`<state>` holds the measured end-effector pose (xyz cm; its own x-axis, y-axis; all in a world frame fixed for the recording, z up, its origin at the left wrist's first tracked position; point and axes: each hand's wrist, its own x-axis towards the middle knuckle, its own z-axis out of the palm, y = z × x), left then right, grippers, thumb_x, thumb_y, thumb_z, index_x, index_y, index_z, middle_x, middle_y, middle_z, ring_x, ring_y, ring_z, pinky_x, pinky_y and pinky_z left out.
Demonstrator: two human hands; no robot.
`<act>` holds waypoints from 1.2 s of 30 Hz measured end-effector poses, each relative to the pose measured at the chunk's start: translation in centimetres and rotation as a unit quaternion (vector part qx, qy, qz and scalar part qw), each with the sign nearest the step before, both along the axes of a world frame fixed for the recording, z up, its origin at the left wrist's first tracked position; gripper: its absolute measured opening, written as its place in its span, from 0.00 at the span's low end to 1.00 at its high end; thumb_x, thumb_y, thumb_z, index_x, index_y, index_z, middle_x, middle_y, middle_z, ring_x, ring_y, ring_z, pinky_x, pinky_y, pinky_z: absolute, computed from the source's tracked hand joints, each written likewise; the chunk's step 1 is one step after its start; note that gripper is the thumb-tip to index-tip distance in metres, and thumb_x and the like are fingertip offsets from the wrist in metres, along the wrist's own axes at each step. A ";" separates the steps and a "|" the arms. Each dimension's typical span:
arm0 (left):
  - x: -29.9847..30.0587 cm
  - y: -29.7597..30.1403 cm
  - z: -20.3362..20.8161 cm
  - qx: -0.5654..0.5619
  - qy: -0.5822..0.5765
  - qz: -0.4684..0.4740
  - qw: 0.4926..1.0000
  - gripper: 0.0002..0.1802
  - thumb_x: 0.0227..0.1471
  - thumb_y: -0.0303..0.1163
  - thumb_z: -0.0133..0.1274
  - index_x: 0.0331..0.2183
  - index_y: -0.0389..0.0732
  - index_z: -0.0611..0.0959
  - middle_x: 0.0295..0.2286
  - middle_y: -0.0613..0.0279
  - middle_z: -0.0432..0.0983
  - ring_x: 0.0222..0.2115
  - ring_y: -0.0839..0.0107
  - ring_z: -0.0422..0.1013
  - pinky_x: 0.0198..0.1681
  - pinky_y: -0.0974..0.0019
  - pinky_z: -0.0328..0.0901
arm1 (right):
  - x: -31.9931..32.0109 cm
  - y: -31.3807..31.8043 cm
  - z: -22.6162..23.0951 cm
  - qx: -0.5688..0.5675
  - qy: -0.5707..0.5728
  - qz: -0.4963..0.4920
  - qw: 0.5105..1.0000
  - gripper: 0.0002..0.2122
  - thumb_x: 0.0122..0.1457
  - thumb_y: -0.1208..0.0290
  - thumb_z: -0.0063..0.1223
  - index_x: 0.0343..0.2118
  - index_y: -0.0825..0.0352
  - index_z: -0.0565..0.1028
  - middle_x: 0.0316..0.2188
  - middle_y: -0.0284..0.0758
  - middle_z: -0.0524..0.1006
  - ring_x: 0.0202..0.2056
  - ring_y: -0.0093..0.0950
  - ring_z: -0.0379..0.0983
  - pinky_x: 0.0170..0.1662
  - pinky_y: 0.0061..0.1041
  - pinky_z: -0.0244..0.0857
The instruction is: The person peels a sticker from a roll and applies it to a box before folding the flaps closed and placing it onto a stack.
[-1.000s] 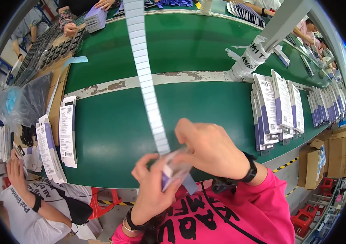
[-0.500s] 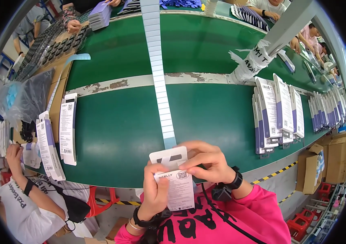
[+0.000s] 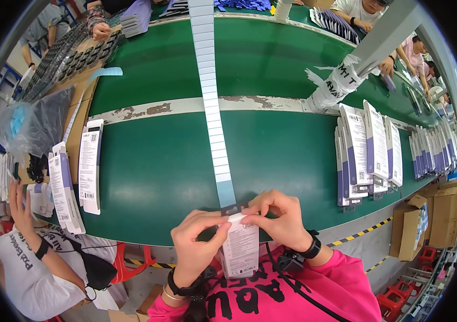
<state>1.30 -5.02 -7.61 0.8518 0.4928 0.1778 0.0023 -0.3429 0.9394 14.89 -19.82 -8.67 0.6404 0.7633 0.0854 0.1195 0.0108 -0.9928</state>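
Note:
A slim white cardboard box [image 3: 242, 251] stands upright just in front of my chest, its printed side facing me. My left hand [image 3: 195, 241] pinches the upper left corner of the box between thumb and fingers. At the upper right corner, my right hand [image 3: 281, 219] grips the same top edge with thumb and forefinger. A dark hang tab [image 3: 232, 210] sticks up behind the folded top, between my fingertips. Beyond the box, a long strip of pale label backing [image 3: 210, 107] runs away across the green table, its bare blue end [image 3: 225, 191] close to my hands.
Stacked white and purple boxes [image 3: 369, 145] lie on the right of the green table [image 3: 148, 161]. Two more boxes [image 3: 90, 166] rest at the left. A tape-wrapped post [image 3: 335, 83] rises at the right. A co-worker's hand [image 3: 20, 204] is on the left.
The box's raised top flap has been folded down. My left hand has shifted from around the box's side to its top left corner. The co-worker's hand at left has lifted and opened.

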 end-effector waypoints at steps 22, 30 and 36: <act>-2.0 -0.3 -1.3 -0.025 -0.018 -0.061 0.998 0.15 0.39 0.19 0.64 0.34 0.33 0.81 0.38 0.49 0.77 0.32 0.67 0.77 0.34 0.70 0.73 | -0.9 -1.5 -1.2 0.116 0.033 0.055 0.991 0.10 0.47 0.85 0.61 0.21 0.68 0.68 0.28 0.36 0.78 0.40 0.31 0.73 0.40 0.26 0.69; 0.0 6.2 2.6 0.148 0.050 0.141 0.978 0.11 0.49 0.21 0.53 0.38 0.35 0.79 0.40 0.51 0.75 0.41 0.58 0.73 0.41 0.62 0.69 | 6.0 -0.5 4.0 -0.094 -0.228 0.066 0.967 0.09 0.47 0.79 0.58 0.33 0.66 0.80 0.41 0.37 0.73 0.43 0.33 0.70 0.43 0.28 0.67; -1.1 26.3 0.8 0.486 0.243 0.277 0.793 0.14 0.50 0.25 0.53 0.40 0.30 0.73 0.38 0.42 0.74 0.40 0.47 0.70 0.41 0.54 0.66 | 17.8 2.8 4.1 -0.117 -0.362 -0.291 0.878 0.16 0.59 0.71 0.53 0.49 0.72 0.71 0.46 0.39 0.67 0.44 0.28 0.70 0.45 0.23 0.67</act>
